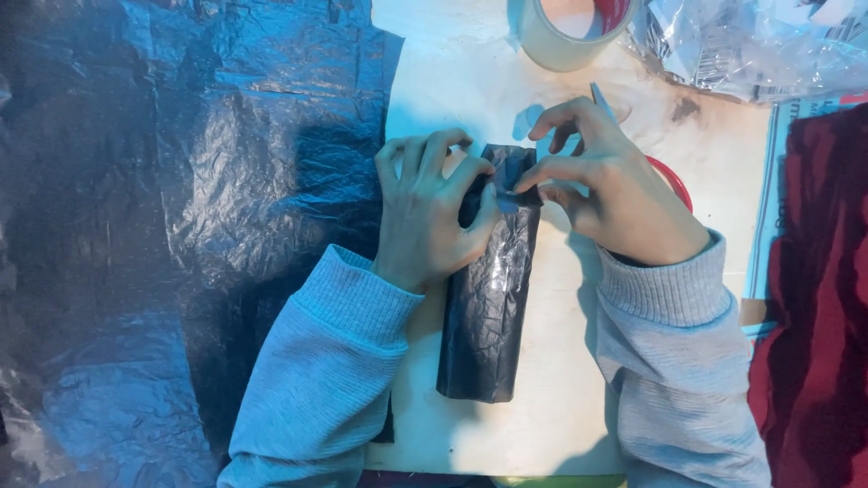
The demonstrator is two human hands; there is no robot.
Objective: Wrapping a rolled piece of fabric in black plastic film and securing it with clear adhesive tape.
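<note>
At centre, the dark roll (488, 289) lies on the board (561, 398), left hand (425, 217) grasping its 12 o'clock end, right hand (606, 194) pinching tape (508, 199) there; a slip could crease it.

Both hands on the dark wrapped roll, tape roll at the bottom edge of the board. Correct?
Not quite. Both the left hand and right hand are on the dark wrapped roll, but the tape roll sits at the top edge of the board, per the head view.
</note>
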